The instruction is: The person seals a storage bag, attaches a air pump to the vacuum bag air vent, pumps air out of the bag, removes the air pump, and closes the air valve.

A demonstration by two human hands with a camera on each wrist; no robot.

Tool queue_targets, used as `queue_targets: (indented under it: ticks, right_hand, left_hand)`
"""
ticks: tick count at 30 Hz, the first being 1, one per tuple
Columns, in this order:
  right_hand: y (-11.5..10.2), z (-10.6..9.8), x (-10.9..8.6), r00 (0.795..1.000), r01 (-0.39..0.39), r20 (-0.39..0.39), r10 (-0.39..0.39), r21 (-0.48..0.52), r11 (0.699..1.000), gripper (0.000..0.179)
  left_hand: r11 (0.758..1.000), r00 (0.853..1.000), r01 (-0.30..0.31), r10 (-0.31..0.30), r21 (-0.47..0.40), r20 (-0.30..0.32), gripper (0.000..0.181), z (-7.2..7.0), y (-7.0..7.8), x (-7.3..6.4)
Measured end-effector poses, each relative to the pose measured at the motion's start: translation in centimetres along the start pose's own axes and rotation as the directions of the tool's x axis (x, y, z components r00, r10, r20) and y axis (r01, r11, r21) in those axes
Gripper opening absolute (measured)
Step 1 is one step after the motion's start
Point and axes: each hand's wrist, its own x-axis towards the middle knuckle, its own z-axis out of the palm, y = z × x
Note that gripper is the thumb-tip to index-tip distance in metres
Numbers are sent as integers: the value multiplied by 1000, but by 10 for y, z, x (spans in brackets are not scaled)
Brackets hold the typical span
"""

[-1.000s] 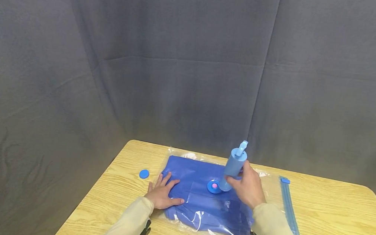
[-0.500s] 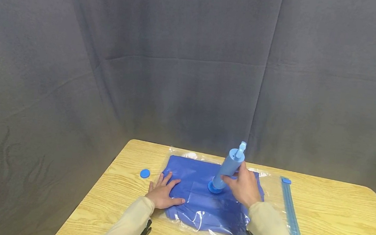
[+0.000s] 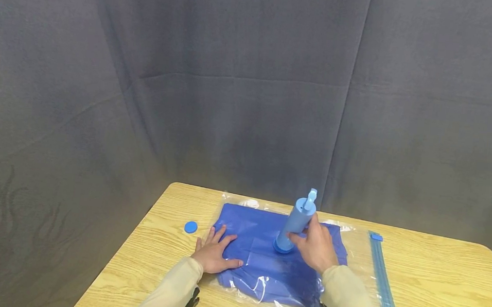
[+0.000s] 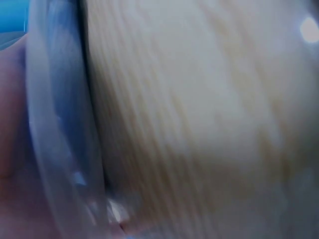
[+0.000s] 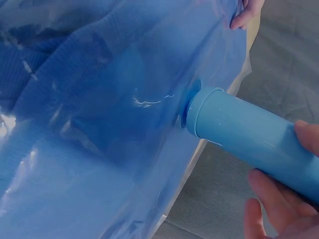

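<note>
A clear zip storage bag (image 3: 358, 251) with folded blue cloth (image 3: 253, 222) inside lies flat on the table. My left hand (image 3: 215, 257) rests on the bag's left part, fingers spread. With thumb and fingers my right hand (image 3: 318, 245) grips the light blue barrel of a hand pump (image 3: 296, 222). The pump leans slightly right, its handle up, and its lower end sits over the round blue valve (image 3: 281, 248), covering the valve's middle. In the right wrist view the pump (image 5: 244, 129) meets the bag at the valve (image 5: 191, 107).
A round blue cap (image 3: 191, 226) lies on the wooden table (image 3: 154, 243), left of the bag. The bag's zip strip, with its blue slider (image 3: 377, 237), runs along the right side. A grey curtain (image 3: 248, 124) hangs behind the table.
My right hand has brought the pump leftward from beside the valve onto it, hiding the pink centre. The pump has since turned a little more upright. The left hand stays in place.
</note>
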Motion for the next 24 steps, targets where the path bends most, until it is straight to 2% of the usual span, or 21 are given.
queue_targets:
  ticks: [15,24]
  right_hand:
    - [1,6,4,999,46,18,-46,-3,999,51]
    - [-4,4,11,997,46,61,-42,-65,997,50]
  left_hand:
    - [1000,1000,-5,5,-17,-4,80,-1,2,-2]
    - [1000,1000,1,-1,5,-24,81,-1,2,0]
